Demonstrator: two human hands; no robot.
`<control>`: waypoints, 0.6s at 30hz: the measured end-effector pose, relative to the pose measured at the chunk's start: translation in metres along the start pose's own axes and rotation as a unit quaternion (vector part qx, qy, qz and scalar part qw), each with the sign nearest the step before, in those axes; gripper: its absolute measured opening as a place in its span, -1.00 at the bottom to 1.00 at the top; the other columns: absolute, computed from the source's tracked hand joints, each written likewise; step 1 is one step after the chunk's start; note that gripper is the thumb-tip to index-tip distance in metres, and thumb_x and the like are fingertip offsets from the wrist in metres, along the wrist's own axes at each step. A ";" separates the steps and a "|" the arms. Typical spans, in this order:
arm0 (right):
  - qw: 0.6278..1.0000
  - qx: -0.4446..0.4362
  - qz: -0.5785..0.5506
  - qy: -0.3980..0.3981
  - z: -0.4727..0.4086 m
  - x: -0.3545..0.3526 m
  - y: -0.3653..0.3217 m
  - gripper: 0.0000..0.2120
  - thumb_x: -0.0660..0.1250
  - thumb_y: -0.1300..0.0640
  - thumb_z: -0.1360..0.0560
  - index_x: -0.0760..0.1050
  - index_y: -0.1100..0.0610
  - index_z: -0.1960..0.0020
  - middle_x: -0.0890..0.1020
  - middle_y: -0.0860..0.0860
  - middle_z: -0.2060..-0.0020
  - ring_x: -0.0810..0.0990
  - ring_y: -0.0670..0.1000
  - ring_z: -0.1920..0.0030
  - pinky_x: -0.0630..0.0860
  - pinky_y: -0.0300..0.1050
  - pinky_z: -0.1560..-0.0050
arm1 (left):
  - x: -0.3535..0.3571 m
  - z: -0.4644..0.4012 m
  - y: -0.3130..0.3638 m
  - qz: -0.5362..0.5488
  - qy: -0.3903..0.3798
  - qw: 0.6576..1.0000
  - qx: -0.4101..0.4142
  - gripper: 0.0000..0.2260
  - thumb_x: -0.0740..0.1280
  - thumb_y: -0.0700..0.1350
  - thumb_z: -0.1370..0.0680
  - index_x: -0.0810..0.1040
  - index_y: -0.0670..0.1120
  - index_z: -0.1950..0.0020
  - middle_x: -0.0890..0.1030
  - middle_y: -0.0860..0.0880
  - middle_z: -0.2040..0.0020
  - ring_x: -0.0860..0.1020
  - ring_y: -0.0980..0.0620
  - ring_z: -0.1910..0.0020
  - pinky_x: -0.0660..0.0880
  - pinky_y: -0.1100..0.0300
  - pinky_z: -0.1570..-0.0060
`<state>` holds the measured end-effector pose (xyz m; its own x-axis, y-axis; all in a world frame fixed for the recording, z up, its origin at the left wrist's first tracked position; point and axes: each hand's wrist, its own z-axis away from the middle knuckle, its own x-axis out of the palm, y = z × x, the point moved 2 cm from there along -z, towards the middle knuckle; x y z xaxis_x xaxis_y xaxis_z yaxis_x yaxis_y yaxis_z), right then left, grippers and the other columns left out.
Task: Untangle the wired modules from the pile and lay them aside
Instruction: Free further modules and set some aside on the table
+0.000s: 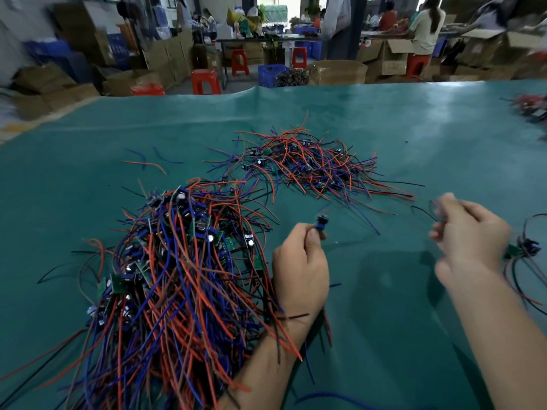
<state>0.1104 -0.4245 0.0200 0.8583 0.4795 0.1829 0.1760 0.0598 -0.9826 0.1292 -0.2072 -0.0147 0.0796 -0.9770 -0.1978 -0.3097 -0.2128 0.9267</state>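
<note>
Left hand [300,263] pinches a module [320,224], blurry right hand [470,232] seems to grip its wires; yanking could snag the pile [177,276] beside it

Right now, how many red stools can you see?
5, maybe more hidden: stool and a partly hidden one at left, two mid-room, one right.

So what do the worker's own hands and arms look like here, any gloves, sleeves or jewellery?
Both are bare. The left hand and the right hand wear no gloves, and no rings, watch or bracelet show. Both forearms are uncovered right down to the picture's lower edge, so no sleeve is in view. The right hand is blurred, so small details on its fingers cannot be made out.
</note>
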 end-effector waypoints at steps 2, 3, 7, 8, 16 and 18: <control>0.990 0.003 0.055 -0.133 0.016 0.012 0.005 -0.83 0.44 0.17 -0.56 0.60 0.12 0.21 0.58 0.01 0.40 0.43 -0.13 0.53 0.35 -0.18 0.47 | 0.000 0.000 0.000 0.008 0.008 1.000 -0.004 -0.79 0.17 -0.09 -0.64 0.55 -0.06 0.09 0.54 0.04 0.45 0.45 0.15 0.46 0.41 0.15 0.31; 0.971 -0.005 0.086 -0.221 0.029 0.020 0.007 -0.86 0.48 0.13 -0.53 0.64 0.13 0.20 0.62 0.01 0.39 0.47 -0.12 0.48 0.37 -0.18 0.48 | 0.000 0.001 0.001 0.010 -0.002 1.000 0.001 -0.80 0.19 -0.11 -0.65 0.56 -0.06 0.10 0.56 0.04 0.45 0.45 0.16 0.47 0.40 0.18 0.34; 0.891 -0.067 0.127 -0.431 0.072 0.043 0.019 -0.88 0.54 0.07 -0.46 0.70 0.11 0.06 0.69 0.01 0.26 0.54 -0.13 0.33 0.43 -0.27 0.41 | 0.002 0.000 -0.001 -0.012 -0.029 0.999 0.029 -0.77 0.23 -0.03 -0.58 0.57 -0.11 0.17 0.62 -0.04 0.35 0.55 -0.06 0.34 0.50 -0.02 0.27; 0.894 -0.090 0.126 -0.421 0.073 0.043 0.020 -0.94 0.53 0.12 -0.48 0.69 0.08 0.06 0.70 0.00 0.26 0.54 -0.14 0.33 0.43 -0.29 0.39 | 0.003 0.000 -0.001 -0.016 -0.034 0.999 0.028 -0.76 0.23 -0.02 -0.57 0.56 -0.11 0.19 0.62 -0.04 0.36 0.57 -0.09 0.34 0.51 -0.06 0.26; 0.964 -0.230 -0.013 -0.134 0.050 0.029 -0.034 -0.93 0.47 -0.02 -0.47 0.66 -0.07 0.18 0.60 -0.08 0.33 0.45 -0.07 0.34 0.44 -0.16 0.31 | 0.007 0.004 0.003 -0.012 -0.101 0.994 0.030 -0.79 0.21 0.02 -0.57 0.54 -0.02 0.17 0.62 0.08 0.40 0.56 0.12 0.42 0.58 0.06 0.27; 0.956 -0.269 -0.031 -0.111 0.067 0.042 -0.063 -0.95 0.45 -0.03 -0.48 0.64 -0.09 0.14 0.63 -0.02 0.27 0.50 -0.02 0.29 0.48 0.01 0.25 | 0.005 0.003 0.005 -0.003 -0.084 0.996 0.033 -0.80 0.21 -0.01 -0.60 0.53 -0.03 0.16 0.63 0.06 0.38 0.51 0.17 0.45 0.52 0.15 0.32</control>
<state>0.1034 -0.3492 0.0877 0.7248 0.6676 0.1698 0.4967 -0.3356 -0.8004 0.1250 -0.2128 -0.0115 -0.0756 -0.9631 -0.2582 -0.3724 -0.2129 0.9033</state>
